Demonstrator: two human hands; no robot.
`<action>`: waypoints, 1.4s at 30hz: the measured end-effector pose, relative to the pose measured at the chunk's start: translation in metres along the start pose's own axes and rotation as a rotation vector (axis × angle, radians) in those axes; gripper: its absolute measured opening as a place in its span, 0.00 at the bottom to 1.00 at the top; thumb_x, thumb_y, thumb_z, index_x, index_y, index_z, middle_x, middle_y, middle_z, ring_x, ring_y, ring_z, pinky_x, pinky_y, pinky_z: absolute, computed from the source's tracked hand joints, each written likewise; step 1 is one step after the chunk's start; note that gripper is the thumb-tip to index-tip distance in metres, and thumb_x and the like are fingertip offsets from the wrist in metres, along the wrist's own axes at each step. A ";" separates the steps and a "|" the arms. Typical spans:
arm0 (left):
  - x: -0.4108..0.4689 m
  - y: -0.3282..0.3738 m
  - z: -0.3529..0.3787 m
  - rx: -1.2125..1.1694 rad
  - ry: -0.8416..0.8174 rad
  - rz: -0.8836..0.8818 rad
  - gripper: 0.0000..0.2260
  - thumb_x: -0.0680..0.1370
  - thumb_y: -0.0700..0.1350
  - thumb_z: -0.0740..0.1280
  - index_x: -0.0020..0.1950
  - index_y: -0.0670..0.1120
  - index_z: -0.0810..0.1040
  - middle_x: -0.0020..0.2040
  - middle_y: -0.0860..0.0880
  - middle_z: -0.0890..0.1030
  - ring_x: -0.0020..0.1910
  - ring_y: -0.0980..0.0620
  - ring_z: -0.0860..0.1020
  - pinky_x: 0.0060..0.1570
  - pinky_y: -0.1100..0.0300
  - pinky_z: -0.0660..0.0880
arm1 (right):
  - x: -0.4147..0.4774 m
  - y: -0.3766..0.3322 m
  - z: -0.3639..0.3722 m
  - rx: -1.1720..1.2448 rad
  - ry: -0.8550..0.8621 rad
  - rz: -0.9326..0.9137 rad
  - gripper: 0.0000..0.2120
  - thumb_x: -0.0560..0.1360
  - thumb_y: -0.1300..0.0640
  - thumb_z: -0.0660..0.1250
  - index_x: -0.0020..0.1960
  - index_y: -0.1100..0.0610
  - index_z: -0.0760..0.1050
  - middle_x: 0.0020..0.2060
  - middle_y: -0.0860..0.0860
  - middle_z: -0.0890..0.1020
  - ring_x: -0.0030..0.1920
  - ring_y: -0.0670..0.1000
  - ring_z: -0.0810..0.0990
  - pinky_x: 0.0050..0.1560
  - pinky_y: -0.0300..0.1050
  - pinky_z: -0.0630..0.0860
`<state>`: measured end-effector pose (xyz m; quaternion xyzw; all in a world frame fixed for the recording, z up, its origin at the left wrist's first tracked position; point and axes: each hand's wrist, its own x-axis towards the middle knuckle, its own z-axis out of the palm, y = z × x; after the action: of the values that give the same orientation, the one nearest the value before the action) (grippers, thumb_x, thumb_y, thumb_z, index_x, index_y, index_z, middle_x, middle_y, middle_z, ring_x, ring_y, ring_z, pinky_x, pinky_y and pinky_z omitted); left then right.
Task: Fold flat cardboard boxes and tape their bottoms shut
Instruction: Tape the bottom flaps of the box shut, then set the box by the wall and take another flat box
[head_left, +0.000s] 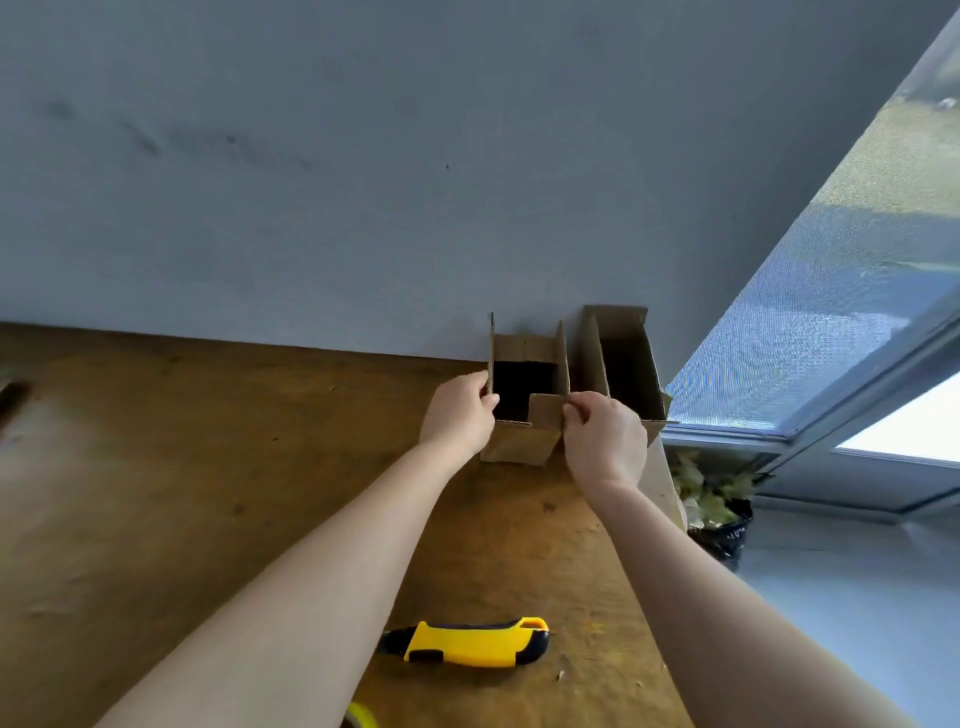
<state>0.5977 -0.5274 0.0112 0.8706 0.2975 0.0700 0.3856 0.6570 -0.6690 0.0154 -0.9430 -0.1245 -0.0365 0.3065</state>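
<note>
A small brown cardboard box (524, 439) stands upright on the wooden table (208, 467) against the grey wall, top flaps up, dark inside. My left hand (460, 413) pinches its left wall near the top edge. My right hand (605, 441) pinches its right wall and flap. A second open cardboard box (626, 364) stands just to the right, touching the wall, partly hidden behind my right hand.
A yellow and black utility knife (467, 643) lies on the table near me. A yellow object (359, 717) peeks in at the bottom edge. The table's right edge drops to a grey floor with a dark bag (724, 535) of scraps. A window (831, 338) is at right.
</note>
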 end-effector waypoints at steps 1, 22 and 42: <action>0.004 0.002 0.002 0.015 0.006 0.006 0.20 0.82 0.46 0.59 0.74 0.44 0.66 0.72 0.46 0.70 0.70 0.47 0.68 0.67 0.56 0.66 | 0.003 0.001 0.001 -0.010 0.004 -0.005 0.11 0.80 0.55 0.63 0.59 0.54 0.81 0.52 0.53 0.84 0.51 0.55 0.80 0.42 0.39 0.65; -0.061 -0.004 -0.051 0.377 0.062 0.075 0.23 0.81 0.51 0.60 0.75 0.45 0.64 0.73 0.47 0.68 0.70 0.47 0.67 0.63 0.53 0.68 | -0.032 -0.011 -0.028 -0.017 -0.076 -0.264 0.15 0.79 0.54 0.63 0.65 0.53 0.74 0.54 0.52 0.80 0.54 0.53 0.77 0.47 0.47 0.76; -0.270 -0.128 -0.220 0.723 0.475 -0.210 0.14 0.79 0.51 0.62 0.63 0.47 0.74 0.59 0.50 0.78 0.59 0.50 0.74 0.52 0.57 0.71 | -0.180 -0.175 -0.012 -0.226 -0.316 -0.929 0.21 0.76 0.51 0.65 0.68 0.53 0.69 0.65 0.52 0.73 0.66 0.55 0.69 0.64 0.49 0.66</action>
<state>0.2414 -0.4766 0.1014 0.8743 0.4700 0.1198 -0.0178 0.4380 -0.5774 0.0982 -0.8092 -0.5714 -0.0391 0.1311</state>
